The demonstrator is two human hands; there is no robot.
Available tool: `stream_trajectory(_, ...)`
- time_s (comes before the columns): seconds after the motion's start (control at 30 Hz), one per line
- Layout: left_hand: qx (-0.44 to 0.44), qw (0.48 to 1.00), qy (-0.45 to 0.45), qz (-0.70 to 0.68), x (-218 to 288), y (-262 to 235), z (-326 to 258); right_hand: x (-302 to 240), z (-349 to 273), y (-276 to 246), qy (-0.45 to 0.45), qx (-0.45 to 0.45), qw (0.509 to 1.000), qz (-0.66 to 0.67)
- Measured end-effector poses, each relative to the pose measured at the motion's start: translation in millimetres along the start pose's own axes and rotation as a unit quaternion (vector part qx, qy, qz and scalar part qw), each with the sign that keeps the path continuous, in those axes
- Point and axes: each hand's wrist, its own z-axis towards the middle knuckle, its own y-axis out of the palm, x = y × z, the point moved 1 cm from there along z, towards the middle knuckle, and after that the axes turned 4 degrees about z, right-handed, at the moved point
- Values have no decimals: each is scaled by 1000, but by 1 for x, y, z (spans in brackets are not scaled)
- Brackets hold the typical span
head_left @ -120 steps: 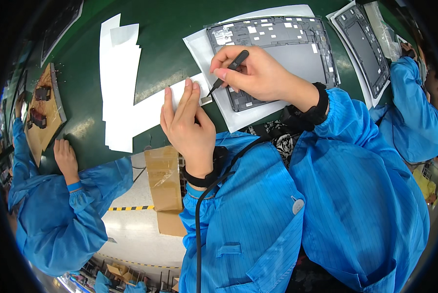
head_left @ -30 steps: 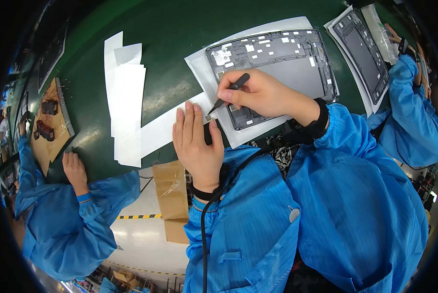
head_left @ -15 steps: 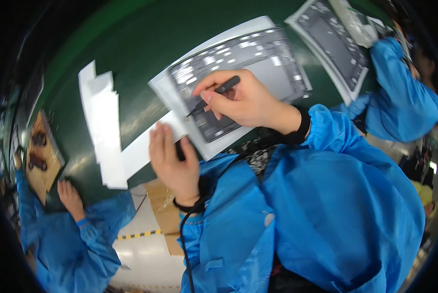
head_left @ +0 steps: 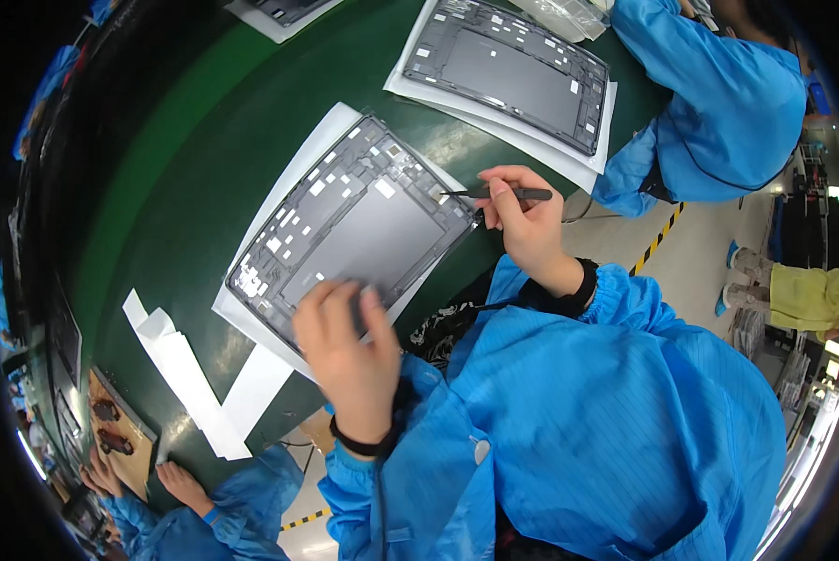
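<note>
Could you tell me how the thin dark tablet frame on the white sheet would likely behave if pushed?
The flat dark grey tablet frame probably slides easily, since it lies on a loose white paper sheet. It looks thin and wide, so likely light and somewhat flexible. The left hand pressing its edge probably steadies it.

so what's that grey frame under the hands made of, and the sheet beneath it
The grey frame looks like moulded plastic or thin metal with a matte finish: it has a flat dull centre and small pale stickers around its rim. Which of the two I cannot tell. The sheet beneath looks like white paper or thin foam, plain and unglossy.
</note>
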Motion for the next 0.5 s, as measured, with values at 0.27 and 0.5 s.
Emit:
stream_trajectory(0.27,-125,990,58,2,38,57,31,2,-5,3,-37,27,997,-67)
stream_trajectory(0.5,-154,986,59,10,35,62,31,3,-5,3,-61,32,992,-102)
